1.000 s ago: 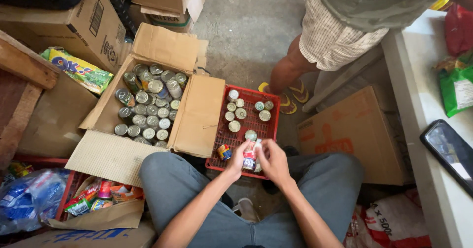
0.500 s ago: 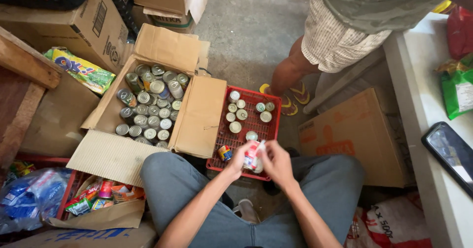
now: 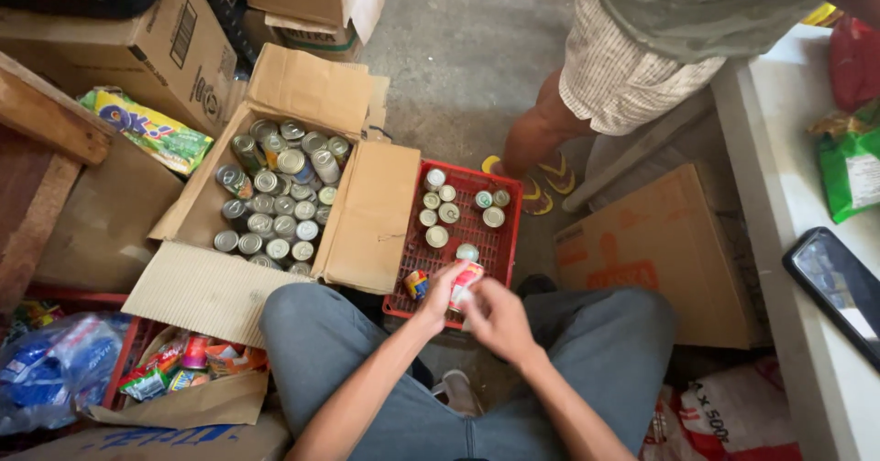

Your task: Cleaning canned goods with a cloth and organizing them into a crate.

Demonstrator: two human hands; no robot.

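Red crate (image 3: 502,257) held eight loose upright tins (image 3: 437,236); one open cardboard box (image 3: 367,218) held roughly twenty-five tins (image 3: 275,206).

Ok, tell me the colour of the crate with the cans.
Red crate, seen in the head view.

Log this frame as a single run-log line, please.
left hand: on can | right hand: on can | can: over red crate | open carton of cans: left of crate
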